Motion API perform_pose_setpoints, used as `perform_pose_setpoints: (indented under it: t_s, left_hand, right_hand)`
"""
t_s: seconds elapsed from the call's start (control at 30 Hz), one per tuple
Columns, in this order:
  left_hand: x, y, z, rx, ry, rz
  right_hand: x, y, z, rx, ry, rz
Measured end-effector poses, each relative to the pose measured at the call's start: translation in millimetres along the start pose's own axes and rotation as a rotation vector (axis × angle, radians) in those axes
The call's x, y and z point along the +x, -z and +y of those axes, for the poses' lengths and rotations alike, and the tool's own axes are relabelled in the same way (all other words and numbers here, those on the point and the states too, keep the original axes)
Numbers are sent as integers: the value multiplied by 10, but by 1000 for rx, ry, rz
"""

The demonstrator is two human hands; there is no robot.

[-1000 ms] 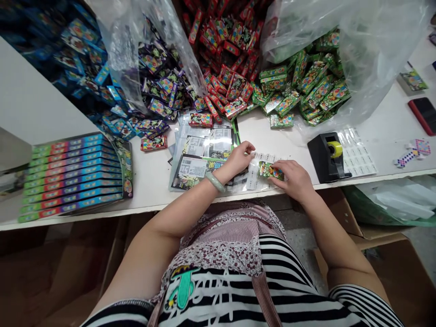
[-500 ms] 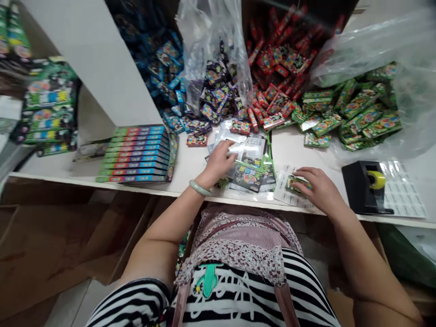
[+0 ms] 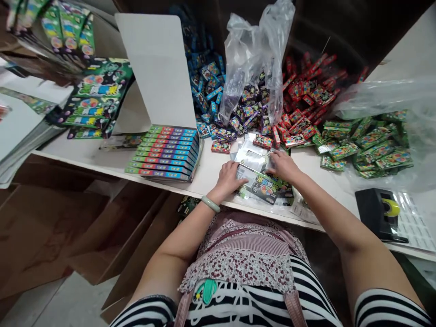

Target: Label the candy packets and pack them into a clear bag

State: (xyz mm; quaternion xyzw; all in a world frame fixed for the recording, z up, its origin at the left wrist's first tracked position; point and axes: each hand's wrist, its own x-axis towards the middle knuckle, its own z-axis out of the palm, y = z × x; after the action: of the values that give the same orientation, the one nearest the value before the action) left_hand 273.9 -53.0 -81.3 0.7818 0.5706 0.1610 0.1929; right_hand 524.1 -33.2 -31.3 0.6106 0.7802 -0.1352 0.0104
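Flat printed packages (image 3: 265, 188), dark with green edges and clear plastic, lie in a loose pile at the table's front. My left hand (image 3: 229, 179), a pale bangle on its wrist, rests at the pile's left side with thumb and fingers apart. My right hand (image 3: 282, 165) lies over the upper right of the pile, fingers spread and touching the plastic. Neither hand is seen gripping anything, though some fingertips are hard to make out. Just beyond the hands are small red packets (image 3: 262, 141). A sheet of white labels (image 3: 302, 209) shows partly under my right forearm.
Blue packets (image 3: 213, 93), purple packets (image 3: 250, 109), red packets (image 3: 306, 97) and green packets (image 3: 378, 143) are heaped along the back. An upright-lidded box of striped packs (image 3: 163, 152) stands left. To the right sits a black tape dispenser (image 3: 374, 213). Cardboard boxes (image 3: 37, 231) are below.
My right hand has left the small green packet on the label sheet and moved left onto the flat packages. My left hand stays at their left side. The view has swung left.
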Motion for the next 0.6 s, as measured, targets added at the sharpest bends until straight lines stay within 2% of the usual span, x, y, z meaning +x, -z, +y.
perform_pose_setpoints:
  t_s: [0.13,0.23,0.33,0.4,0.47,0.53,0.6]
  left_hand:
    - [-12,-9,34,-2,5,7]
    - [-52,-34,81,-1,2,49]
    - [-131,7,35,-116,0,167]
    - [-204,71,-26,-302,24,325]
    - [-271,127,-43,-572,86,455]
    - [-308,149,35,-879,144,436]
    - [-299,144,201,-1139,169,318]
  right_hand:
    - [-239,-167,-276,53,153,-32]
    - [-288,-342,-450,186,86,11]
    - [-211,-391,-425,430,-15,13]
    - [-146,-315,-324,519,-32,17]
    - [-113,-196,-231,580,-26,85]
    - [-128,-95,-210,748,-22,211]
    - [-188,-48,-272,987,-9,309]
